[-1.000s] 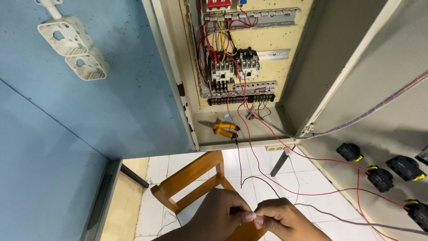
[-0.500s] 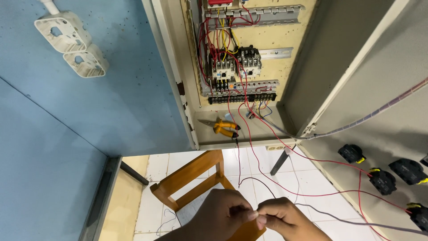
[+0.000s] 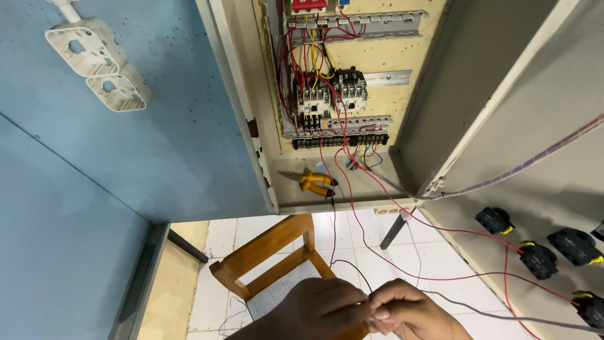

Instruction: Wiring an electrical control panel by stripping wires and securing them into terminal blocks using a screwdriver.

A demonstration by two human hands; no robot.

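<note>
Between pinching fingers (image 3: 377, 310), thin dark wire (image 3: 345, 263)

Above the left hand (image 3: 321, 308), the open electrical cabinet's bottom ledge (image 3: 371, 182) carries orange-handled pliers (image 3: 313, 182), lying flat beside loose wire ends. Directly under both hands, a wooden chair (image 3: 267, 252) stands on the white tiled floor (image 3: 434, 258), with a sheet of paper (image 3: 277, 293) on its seat.

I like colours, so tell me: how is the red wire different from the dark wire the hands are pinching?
The thin red wire runs up into the open beige metal cabinet; the thin dark wire loops low, above the wooden chair. The red one hangs free; the dark one's end is pinched between the left hand and right hand. Both are thin and bendy.
</note>
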